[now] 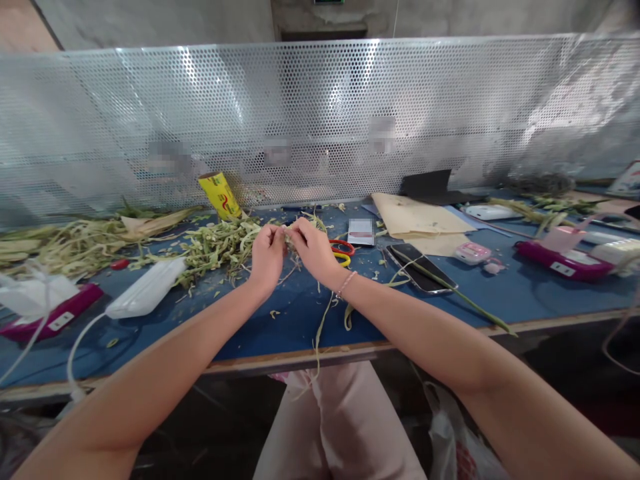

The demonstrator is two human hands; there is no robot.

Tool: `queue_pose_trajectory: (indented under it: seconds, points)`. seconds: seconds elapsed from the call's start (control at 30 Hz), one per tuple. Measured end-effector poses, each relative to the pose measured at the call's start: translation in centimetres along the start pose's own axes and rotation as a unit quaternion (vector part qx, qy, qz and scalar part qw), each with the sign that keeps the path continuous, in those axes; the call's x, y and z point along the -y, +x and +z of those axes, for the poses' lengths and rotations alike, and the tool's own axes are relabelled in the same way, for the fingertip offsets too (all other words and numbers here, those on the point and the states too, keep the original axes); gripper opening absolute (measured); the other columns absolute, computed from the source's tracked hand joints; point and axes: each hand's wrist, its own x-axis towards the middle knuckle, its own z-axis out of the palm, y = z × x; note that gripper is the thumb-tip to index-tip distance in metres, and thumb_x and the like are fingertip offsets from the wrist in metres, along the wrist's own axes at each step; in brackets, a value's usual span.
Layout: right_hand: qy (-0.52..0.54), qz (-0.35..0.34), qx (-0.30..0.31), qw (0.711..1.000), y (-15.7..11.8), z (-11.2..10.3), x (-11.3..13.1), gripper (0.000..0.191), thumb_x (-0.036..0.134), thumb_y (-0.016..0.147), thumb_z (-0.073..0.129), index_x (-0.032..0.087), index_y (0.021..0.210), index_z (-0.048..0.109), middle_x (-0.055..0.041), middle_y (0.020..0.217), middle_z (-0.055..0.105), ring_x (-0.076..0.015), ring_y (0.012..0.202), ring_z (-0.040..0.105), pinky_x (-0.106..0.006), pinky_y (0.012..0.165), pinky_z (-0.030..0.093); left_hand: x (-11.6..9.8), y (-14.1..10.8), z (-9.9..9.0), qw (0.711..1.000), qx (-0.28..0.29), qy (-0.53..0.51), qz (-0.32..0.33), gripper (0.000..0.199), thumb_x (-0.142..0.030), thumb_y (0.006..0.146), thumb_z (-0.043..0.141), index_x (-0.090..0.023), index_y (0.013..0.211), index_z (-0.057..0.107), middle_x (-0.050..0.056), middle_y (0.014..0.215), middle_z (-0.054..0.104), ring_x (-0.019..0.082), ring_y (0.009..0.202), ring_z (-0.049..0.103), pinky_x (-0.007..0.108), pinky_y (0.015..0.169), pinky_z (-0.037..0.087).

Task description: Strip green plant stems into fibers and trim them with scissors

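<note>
My left hand (267, 257) and my right hand (316, 252) meet fingertip to fingertip just above the blue table (295, 327). Both are closed in a pinch on a small piece of pale green plant (289, 241), mostly hidden by the fingers. A long thin strip of plant (320, 337) trails below my right hand over the table's front edge. Beside my left hand lies a heap of pale green plant pieces (215, 245). Scissors with red and yellow handles (345, 259) lie against my right hand, their blades hidden.
Long stalks (90, 241) and a white adapter (146, 290) lie at left, a yellow tube (220, 195) behind. On the right are a phone (407, 261) under a green stem (475, 307), brown paper (417, 217) and a magenta power strip (563, 260). A perforated metal screen (320, 100) borders the back.
</note>
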Motion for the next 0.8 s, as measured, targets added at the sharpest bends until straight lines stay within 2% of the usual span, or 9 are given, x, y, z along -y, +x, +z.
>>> queue_pose_trajectory:
  seconds: [0.27,0.53,0.7,0.8]
  points:
    - [0.074,0.084,-0.035,0.993,0.32,0.33,0.12,0.017,0.030,0.081,0.041,0.020,0.066,0.041,0.0056,0.055,0.038,-0.0081,0.052,0.037,-0.021,0.053,0.031,-0.11,0.35,0.08,1.000,-0.024,0.005,0.015,0.022,-0.038,0.078,0.049,-0.019,0.066,0.046,-0.005,0.048,0.040,0.009,0.043,0.038,0.023,0.044,0.030]
    - [0.084,0.092,-0.063,0.990,0.71,0.28,-0.29,0.015,0.026,0.079,0.043,0.020,0.065,0.044,0.0045,0.059,0.041,-0.0088,0.057,0.038,-0.022,0.056,0.031,-0.07,0.29,0.20,1.000,0.000,-0.010,0.023,0.021,-0.037,0.079,0.049,-0.020,0.066,0.044,-0.005,0.049,0.039,0.009,0.044,0.038,0.023,0.045,0.031]
    - [0.086,0.115,-0.068,0.987,0.93,0.37,-0.53,0.016,0.025,0.079,0.042,0.020,0.064,0.042,0.0048,0.057,0.039,-0.0090,0.054,0.036,-0.022,0.054,0.030,-0.12,0.39,-0.03,0.999,0.001,0.035,0.030,0.022,-0.037,0.078,0.050,-0.020,0.064,0.043,-0.004,0.049,0.039,0.010,0.047,0.039,0.024,0.047,0.031]
    - [0.081,0.106,-0.078,0.988,0.91,0.38,-0.57,0.016,0.025,0.079,0.041,0.020,0.064,0.041,0.0047,0.057,0.038,-0.0091,0.055,0.037,-0.022,0.056,0.031,0.04,0.59,-0.14,0.998,0.001,0.062,0.032,0.024,-0.038,0.077,0.051,-0.020,0.063,0.043,-0.004,0.050,0.040,0.010,0.048,0.040,0.024,0.047,0.031]
